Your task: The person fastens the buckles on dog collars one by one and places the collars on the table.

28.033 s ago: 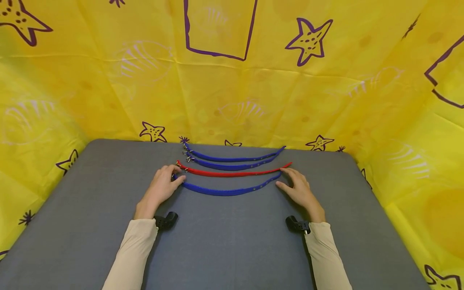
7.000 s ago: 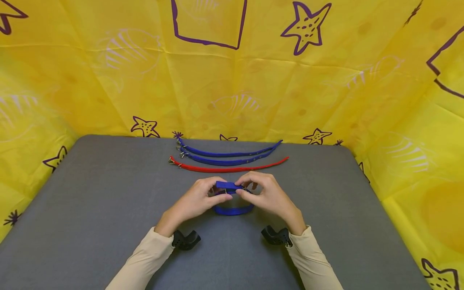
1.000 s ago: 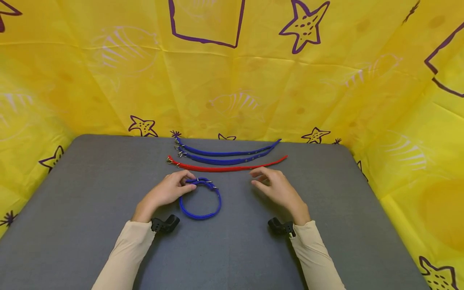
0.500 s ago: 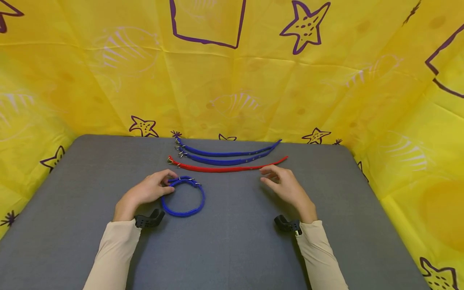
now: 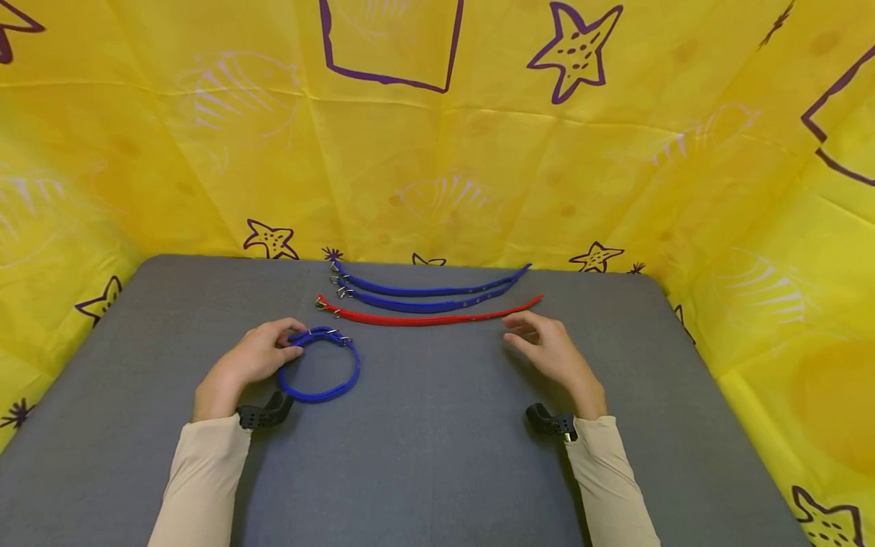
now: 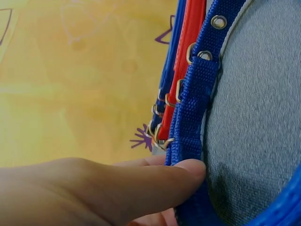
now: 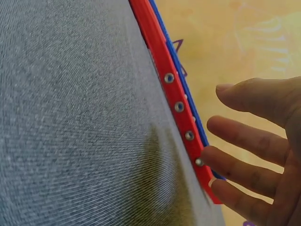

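A blue collar (image 5: 318,397), buckled into a ring, stands on its edge on the grey table, left of the middle. My left hand (image 5: 256,355) pinches it beside the buckle; in the left wrist view the thumb (image 6: 188,169) lies over the blue webbing (image 6: 190,110) and the other fingers are mostly hidden behind it. My right hand (image 5: 550,353) holds nothing and hovers near the eyeleted end of a straight red collar (image 5: 424,320). In the right wrist view its fingers (image 7: 244,134) are spread loosely by the red collar's eyelets (image 7: 179,107).
Behind the red collar lie two unbuckled blue collars, the nearer one (image 5: 424,308) and the farther one (image 5: 417,291), buckles to the left. A yellow printed cloth (image 5: 437,152) encloses the back and sides of the grey table (image 5: 437,463).
The blue collar, pulled straight 28 seconds ago, is now a buckled ring. Over the last second my left hand slid it leftward, while my right hand drifted right.
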The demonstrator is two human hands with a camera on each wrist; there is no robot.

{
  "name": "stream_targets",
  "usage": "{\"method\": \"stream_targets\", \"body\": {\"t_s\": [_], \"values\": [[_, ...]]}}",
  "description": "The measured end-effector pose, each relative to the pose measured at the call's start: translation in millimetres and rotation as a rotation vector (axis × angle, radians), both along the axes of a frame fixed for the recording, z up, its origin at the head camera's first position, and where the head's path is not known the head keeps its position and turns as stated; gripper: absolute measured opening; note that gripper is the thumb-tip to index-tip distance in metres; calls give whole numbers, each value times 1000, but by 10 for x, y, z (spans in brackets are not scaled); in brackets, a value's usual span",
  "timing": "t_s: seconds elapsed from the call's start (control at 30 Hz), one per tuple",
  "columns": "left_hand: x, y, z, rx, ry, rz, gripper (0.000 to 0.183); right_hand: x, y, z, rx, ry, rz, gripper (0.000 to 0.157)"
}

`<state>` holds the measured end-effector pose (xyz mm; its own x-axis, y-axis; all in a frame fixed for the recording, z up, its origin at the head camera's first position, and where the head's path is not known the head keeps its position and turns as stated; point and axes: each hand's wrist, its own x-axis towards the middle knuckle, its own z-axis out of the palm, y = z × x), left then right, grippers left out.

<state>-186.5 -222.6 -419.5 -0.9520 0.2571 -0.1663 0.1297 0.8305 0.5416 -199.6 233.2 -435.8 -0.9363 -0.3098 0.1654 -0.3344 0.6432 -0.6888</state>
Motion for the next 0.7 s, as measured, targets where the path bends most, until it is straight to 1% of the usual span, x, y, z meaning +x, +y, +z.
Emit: {"method": "stream_targets", "body": {"t_s": [0.13, 0.3, 0.47, 0.57, 0.7], "values": [[-14, -19, -15, -4, 21, 20, 31, -10, 18, -39, -3, -15, -6, 27], [-27, -27, -43, 8, 53, 29, 30, -12, 21, -83, 1, -34, -21, 30], [-31, -18, -35, 1, 17, 71, 35, -34, 48, -145, 9, -23, -42, 32], [-45, 2, -26, -2, 10, 84, 38, -51, 90, -183, 36, 4, -61, 32], [-81, 51, -10, 18, 53, 96, 40, -91, 145, -205, 72, 63, -71, 31]]}}
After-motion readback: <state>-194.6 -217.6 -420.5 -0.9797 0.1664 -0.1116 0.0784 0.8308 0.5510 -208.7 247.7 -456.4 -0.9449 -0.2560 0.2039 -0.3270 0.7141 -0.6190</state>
